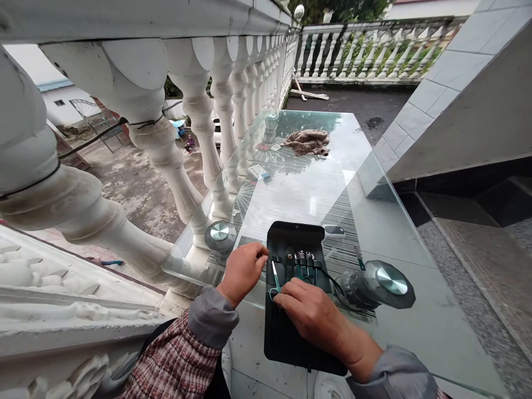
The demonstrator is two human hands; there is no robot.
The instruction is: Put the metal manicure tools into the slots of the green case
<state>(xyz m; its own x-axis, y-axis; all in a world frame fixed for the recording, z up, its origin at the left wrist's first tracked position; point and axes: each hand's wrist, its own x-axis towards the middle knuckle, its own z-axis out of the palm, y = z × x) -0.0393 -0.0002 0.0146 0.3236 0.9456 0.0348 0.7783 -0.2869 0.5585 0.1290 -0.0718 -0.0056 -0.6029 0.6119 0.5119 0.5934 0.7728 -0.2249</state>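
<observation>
A black manicure case [286, 343] lies unfolded at the near edge of the glass table. Small scissors [274, 271] with teal handles lie along its left side, blades toward the far end, by a black loop. My right hand [311, 313] reaches over the case, thumb and fingers closed at the scissors' handles. Its fingers partly cover the handles. My left hand [245, 270] is beside the case's left edge, finger and thumb pressed together near the blade tip; what they pinch, if anything, is hidden. Nail clippers [310, 265] and other teal-handled tools sit in the case's middle.
The glass table [394, 233] rests on round metal-topped supports [390, 280]. On it are a crumpled brown cloth [307, 142], a small box [258, 172] and a dark oval object [334, 230]. White balusters [166, 149] line the left; a tiled stair side [432, 88] rises right.
</observation>
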